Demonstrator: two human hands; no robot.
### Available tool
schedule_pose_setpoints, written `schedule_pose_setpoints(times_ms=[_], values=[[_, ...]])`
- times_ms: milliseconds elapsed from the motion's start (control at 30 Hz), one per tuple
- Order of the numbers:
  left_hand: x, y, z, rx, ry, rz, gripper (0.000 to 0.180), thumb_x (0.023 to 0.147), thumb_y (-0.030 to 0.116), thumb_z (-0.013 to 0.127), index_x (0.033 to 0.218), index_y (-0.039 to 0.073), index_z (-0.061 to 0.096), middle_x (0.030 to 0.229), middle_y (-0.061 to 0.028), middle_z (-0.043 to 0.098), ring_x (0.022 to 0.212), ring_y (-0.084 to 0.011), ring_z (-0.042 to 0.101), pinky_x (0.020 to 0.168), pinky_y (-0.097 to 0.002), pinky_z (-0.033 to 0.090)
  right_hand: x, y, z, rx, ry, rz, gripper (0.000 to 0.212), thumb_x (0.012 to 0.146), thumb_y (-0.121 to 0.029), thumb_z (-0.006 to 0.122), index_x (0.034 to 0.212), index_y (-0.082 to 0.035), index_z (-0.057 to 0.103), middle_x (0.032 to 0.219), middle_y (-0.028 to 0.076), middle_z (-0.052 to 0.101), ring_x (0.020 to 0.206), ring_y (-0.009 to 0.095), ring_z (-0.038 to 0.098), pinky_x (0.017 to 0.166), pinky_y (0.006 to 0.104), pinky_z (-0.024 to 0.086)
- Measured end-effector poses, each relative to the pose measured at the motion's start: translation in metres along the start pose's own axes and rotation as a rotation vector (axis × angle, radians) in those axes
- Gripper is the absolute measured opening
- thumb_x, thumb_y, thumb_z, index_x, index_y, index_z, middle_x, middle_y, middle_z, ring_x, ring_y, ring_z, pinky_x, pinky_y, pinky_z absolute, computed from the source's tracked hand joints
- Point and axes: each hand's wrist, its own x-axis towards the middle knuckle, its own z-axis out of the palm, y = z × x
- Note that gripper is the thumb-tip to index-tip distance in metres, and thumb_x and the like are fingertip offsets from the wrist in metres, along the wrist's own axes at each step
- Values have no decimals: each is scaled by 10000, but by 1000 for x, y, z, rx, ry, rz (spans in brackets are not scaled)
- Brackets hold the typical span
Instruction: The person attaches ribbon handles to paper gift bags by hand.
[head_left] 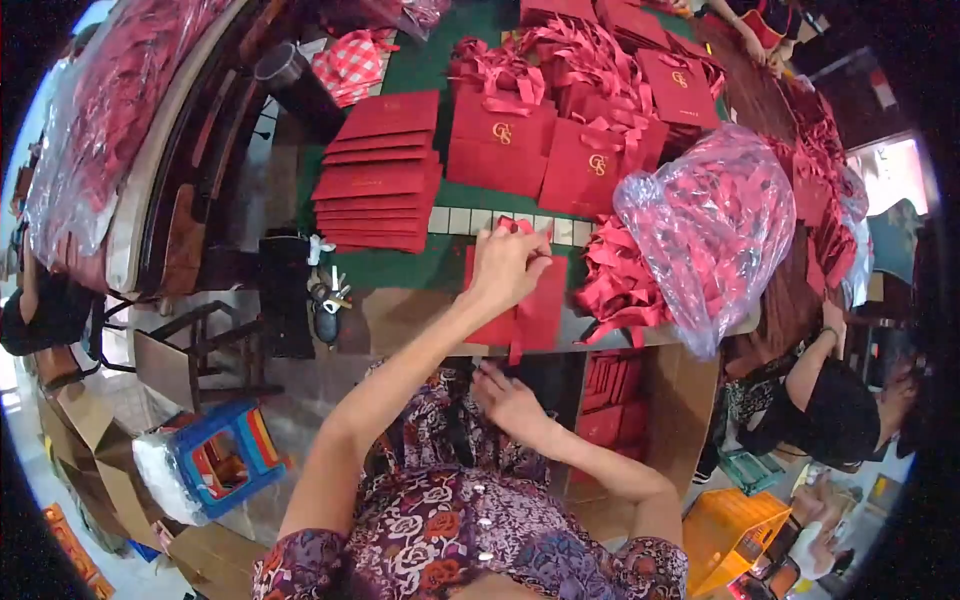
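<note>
The red bag point(543, 310) lies flat before me at the near edge of the green tabletop point(380, 266), a red ribbon point(516, 345) trailing over its lower end. My left hand point(508, 268) rests on its upper part, fingers bent close together; I cannot tell whether they pinch anything. My right hand point(515, 410) hangs below the table edge above my lap, fingers loosely spread. Beyond are a row of pale rectangles point(460, 220) and ribbon-handled gift bags point(500, 145) bearing a gold monogram. Left of these, a stack of red bags point(372, 185) carries gold lettering, too small to make out. To my right, loose red ribbons point(615, 280) lie beside a clear plastic sack point(740, 250) full of more.
</note>
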Motion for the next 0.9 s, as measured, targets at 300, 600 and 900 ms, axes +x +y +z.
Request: schedule_pose_setpoints(times_ms=[300, 600, 900], values=[[-18, -13, -9, 31, 140, 115, 152, 870, 168, 667, 1009, 128, 713, 897, -82, 679, 893, -292, 610, 786, -421, 425, 31, 5, 5, -176, -159, 216, 204, 820, -147, 587, 984, -63, 677, 1027, 79, 626, 940, 246, 621, 704, 370, 528], [-69, -34, -51, -137, 156, -106, 220, 846, 66, 652, 1066, 60, 667, 1013, -142, 648, 958, -355, 604, 865, -425, 501, 28, 8, -153, 677, 426, 299, 258, 798, -12, 751, 1046, -77, 726, 879, 71, 650, 803, 212, 645, 710, 303, 521], [-60, -24, -35, 136, 70, -61, 489, 778, 117, 746, 1232, 52, 577, 1214, -158, 531, 1069, -377, 556, 886, -449, 502, 87, 79, -82, 686, 629, 655, 91, 886, -48, 660, 965, -5, 649, 909, 138, 670, 838, 265, 674, 743, 344, 522]])
